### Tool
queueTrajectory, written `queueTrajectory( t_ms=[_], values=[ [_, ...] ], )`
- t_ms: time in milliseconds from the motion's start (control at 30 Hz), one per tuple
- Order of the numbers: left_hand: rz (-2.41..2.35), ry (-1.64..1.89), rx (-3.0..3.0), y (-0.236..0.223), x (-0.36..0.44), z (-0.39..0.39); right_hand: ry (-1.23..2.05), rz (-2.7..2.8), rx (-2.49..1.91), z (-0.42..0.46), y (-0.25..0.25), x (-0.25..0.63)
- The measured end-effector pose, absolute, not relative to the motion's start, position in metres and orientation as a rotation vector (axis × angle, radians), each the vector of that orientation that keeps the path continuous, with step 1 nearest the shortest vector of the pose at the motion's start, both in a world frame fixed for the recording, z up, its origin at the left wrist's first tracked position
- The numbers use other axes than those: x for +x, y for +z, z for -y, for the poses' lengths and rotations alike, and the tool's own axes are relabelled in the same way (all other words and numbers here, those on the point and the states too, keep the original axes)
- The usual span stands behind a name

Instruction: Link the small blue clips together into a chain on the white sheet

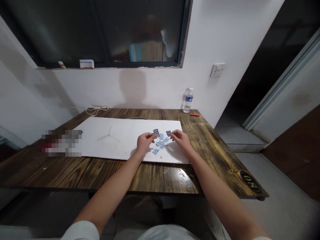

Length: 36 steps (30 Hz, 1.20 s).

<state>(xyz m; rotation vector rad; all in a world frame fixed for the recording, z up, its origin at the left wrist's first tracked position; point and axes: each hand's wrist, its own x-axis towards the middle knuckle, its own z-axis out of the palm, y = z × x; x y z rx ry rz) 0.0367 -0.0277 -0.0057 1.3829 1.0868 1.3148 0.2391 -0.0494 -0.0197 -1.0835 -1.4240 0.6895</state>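
Both hands hover over a white sheet [117, 140] laid on a dark wooden table [75, 170]. My left hand [144, 141] pinches a small blue-and-white card [156, 132] between thumb and fingers. My right hand [180, 139] pinches another small blue card [168, 133]. Between the hands, several more small blue cards [161, 144] lie scattered on the sheet. Thin pencil-like lines [108, 136] mark the sheet's left half.
A plastic water bottle [187, 100] stands at the table's far right by the wall, a red pen [194, 115] beside it. A white cable [96, 109] lies at the back edge. A blurred patch [61, 143] covers something at the left. A doorway opens to the right.
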Motion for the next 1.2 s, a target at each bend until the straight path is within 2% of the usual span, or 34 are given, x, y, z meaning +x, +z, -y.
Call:
queueTrajectory(
  t_ms=[133, 433, 1200],
  values=[
    [-1.089, 1.303, 1.375, -0.004, 0.038, 0.030, 0.919, 1.255, -0.937, 0.054, -0.014, 0.234],
    [-1.057, 1.194, 1.449, -0.006, 0.042, 0.036, 1.053, 1.216, -0.918, 0.063, -0.010, 0.223],
    [-1.015, 1.079, 1.532, -0.007, 0.042, 0.037, 0.974, 1.289, -0.942, 0.058, -0.021, 0.215]
  ],
)
